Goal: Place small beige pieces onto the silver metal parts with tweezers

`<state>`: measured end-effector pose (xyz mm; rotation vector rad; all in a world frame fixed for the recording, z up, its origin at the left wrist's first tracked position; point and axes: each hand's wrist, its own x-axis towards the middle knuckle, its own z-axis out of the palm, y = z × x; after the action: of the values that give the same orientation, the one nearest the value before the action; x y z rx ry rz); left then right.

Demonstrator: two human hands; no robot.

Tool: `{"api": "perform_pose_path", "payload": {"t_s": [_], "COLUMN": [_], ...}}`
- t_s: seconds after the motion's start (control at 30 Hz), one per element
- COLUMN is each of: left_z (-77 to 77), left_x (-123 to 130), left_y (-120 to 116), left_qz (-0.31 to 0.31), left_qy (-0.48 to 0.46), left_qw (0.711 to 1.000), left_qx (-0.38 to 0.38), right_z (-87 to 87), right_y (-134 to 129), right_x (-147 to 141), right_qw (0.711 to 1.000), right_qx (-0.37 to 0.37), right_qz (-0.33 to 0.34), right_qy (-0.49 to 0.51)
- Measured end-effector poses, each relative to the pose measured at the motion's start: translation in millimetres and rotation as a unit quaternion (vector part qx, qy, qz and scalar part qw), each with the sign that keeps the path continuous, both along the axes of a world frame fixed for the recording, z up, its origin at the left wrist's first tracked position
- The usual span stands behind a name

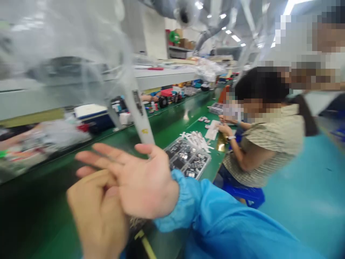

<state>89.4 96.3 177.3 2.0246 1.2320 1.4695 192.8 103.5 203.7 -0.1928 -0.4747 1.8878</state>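
Note:
My right hand (147,180), in a blue sleeve (223,208), is held palm up over the green bench (54,201), its fingers spread and pointing left. Against its palm edge and lower fingers, my left hand (98,212) is closed, with its fingers curled. Whatever the left hand may hold besides the other hand's edge is hidden. Just beyond the right wrist lies a clear compartment box (185,158) of small dark and metallic parts. Behind the box is a pile of white strips (196,140).
A seated person (264,140) works at the bench on the right, on a blue stool (246,194). A white post (140,118) rises beyond my hands. Under the long shelf (167,79) stand a dark blue box (93,117) and plastic bags (59,135).

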Motion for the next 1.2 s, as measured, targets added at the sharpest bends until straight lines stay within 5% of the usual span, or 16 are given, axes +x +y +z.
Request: {"api": "perform_pose_path", "payload": {"t_s": [0.13,0.43,0.6,0.77,0.87,1.03,1.2], "left_z": [-6.7,-13.2,-12.1,-12.2,-10.3,-9.3,-7.4], "left_x": [-5,-13,-16,-8,-6,-13,-18], "left_y": [-3,-5,-11,-17,-19,-26,-31], "left_qz": [0.014,-0.027,-0.038,-0.009,-0.018,-0.161,-0.188], "left_qy": [0.013,-0.029,-0.052,-0.182,-0.297,-0.356,-0.372], "left_qw": [0.996,0.994,0.993,0.960,0.947,0.913,0.895], "left_qx": [0.091,0.105,0.103,0.210,0.124,-0.122,-0.158], "right_z": [2.8,7.0,5.9,9.1,11.4,11.0,9.5], "right_y": [-8,-18,-18,-25,-30,-34,-36], "right_x": [0,-13,-18,-19,-20,-21,-20], "right_qw": [0.998,0.998,0.993,0.976,0.968,0.963,0.963], "right_qx": [-0.010,0.034,0.109,0.207,0.232,0.256,0.259], "right_qz": [-0.006,-0.024,-0.023,-0.062,-0.094,-0.087,-0.079], "right_qy": [0.054,0.042,0.039,0.035,0.030,0.020,0.001]}}
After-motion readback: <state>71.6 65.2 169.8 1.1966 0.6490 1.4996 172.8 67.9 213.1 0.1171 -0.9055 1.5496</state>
